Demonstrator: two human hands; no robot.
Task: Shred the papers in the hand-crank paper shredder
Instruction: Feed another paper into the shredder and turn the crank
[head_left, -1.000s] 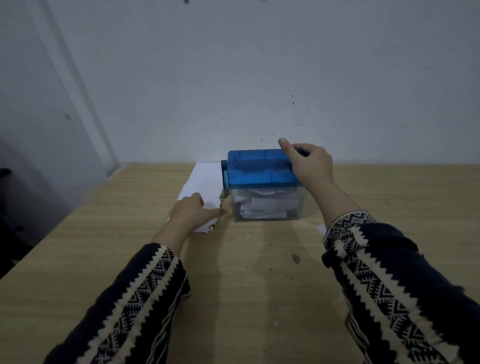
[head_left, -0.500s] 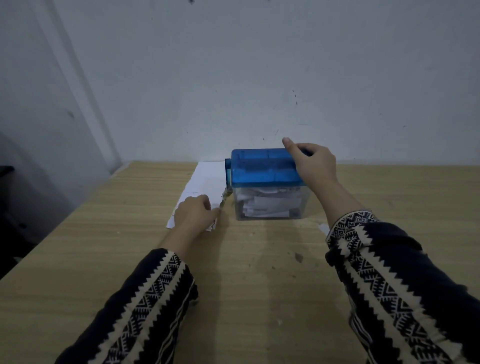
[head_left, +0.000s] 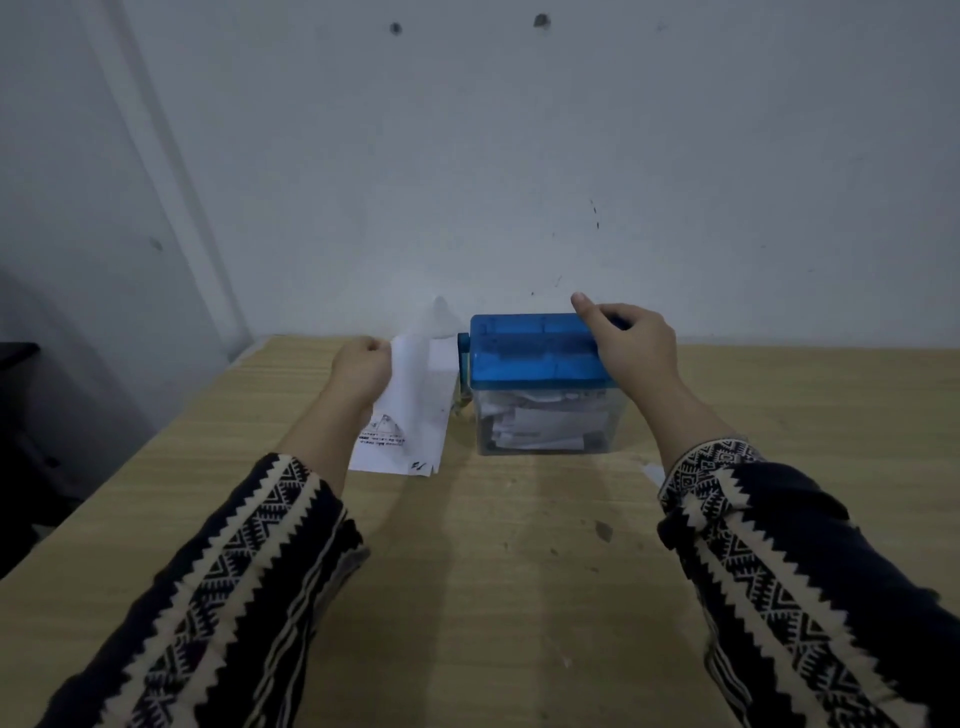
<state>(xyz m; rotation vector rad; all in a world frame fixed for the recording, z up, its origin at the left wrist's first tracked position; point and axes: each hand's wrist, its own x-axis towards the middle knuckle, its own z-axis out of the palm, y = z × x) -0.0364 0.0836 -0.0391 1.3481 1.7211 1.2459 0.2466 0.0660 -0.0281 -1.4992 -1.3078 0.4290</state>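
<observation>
The hand-crank shredder (head_left: 535, 358) has a blue lid on a clear bin (head_left: 545, 428) partly filled with white paper pieces, and stands near the table's far edge. Its crank (head_left: 463, 358) sticks out on the left side. My right hand (head_left: 631, 345) grips the right end of the blue lid, index finger raised. Left of the shredder, my left hand (head_left: 361, 366) pinches a white sheet of paper (head_left: 410, 400) and holds it lifted, its printed lower edge hanging near the tabletop. More paper (head_left: 441, 353) lies behind it.
A light wooden table (head_left: 493, 545) runs up to a pale wall (head_left: 519, 156) just behind the shredder. A small paper scrap (head_left: 652, 473) lies by my right sleeve. The table's left edge drops off into a dark area (head_left: 31, 415).
My left hand has risen from the paper stack beside the crank and now holds one sheet up off the table. My right hand has stayed on the lid.
</observation>
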